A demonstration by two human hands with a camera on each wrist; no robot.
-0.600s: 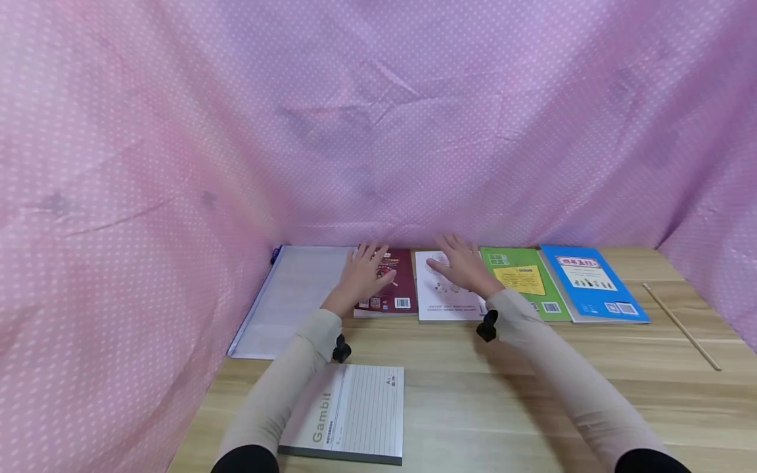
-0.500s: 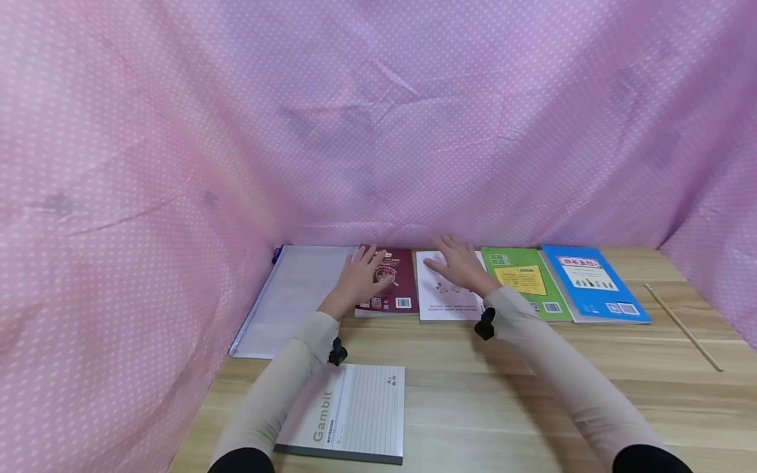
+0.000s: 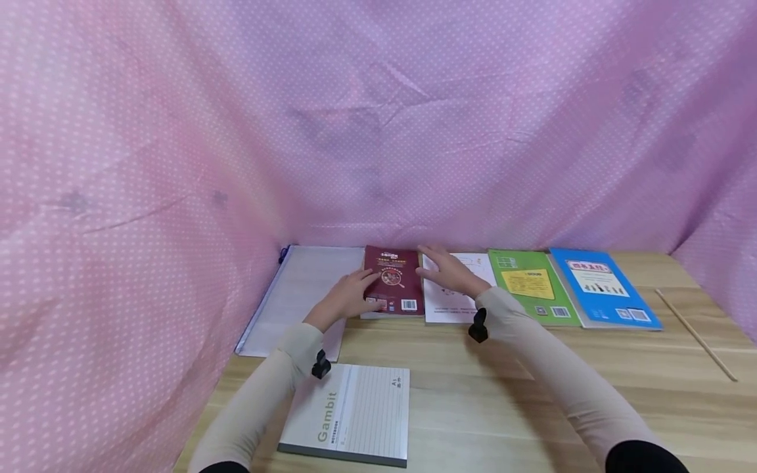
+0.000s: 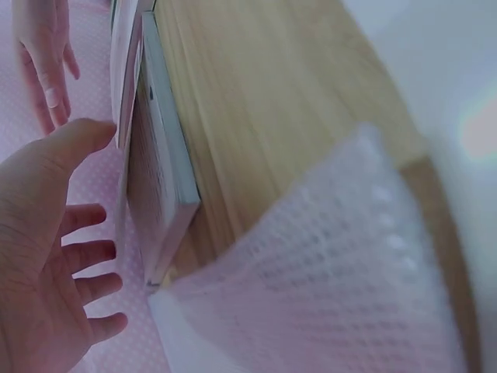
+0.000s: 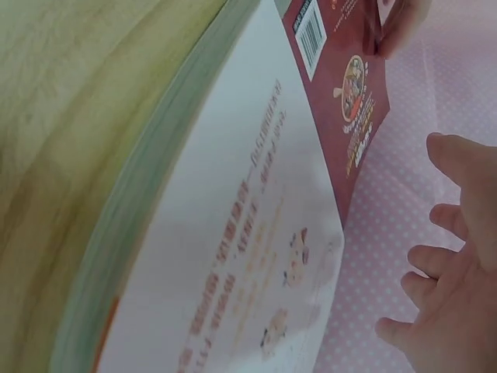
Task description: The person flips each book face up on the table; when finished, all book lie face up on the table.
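A maroon book (image 3: 393, 279) and a white book (image 3: 445, 303) lie side by side, back covers up, along the far side of the table. My left hand (image 3: 345, 297) reaches over the maroon book's left edge, thumb and fingers apart; its fingers (image 5: 404, 27) show at that edge in the right wrist view. Over the upper left part of the white book is my right hand (image 3: 451, 271), its fingertips by the maroon book's right edge. In the right wrist view this hand (image 5: 458, 256) has loosely bent fingers and nothing in its grasp.
A mesh zip pouch (image 3: 296, 289) lies left of the maroon book. Green (image 3: 529, 289) and blue (image 3: 603, 289) books continue the row rightward, with a thin wooden stick (image 3: 698, 336) beyond. A Gambit notebook (image 3: 372, 414) lies in front. Pink dotted cloth (image 3: 378, 131) hangs behind.
My left hand has drawn back and leftward, uncovering most of the maroon book. My right hand has shifted left toward the seam between the books. The head view has moved slightly.
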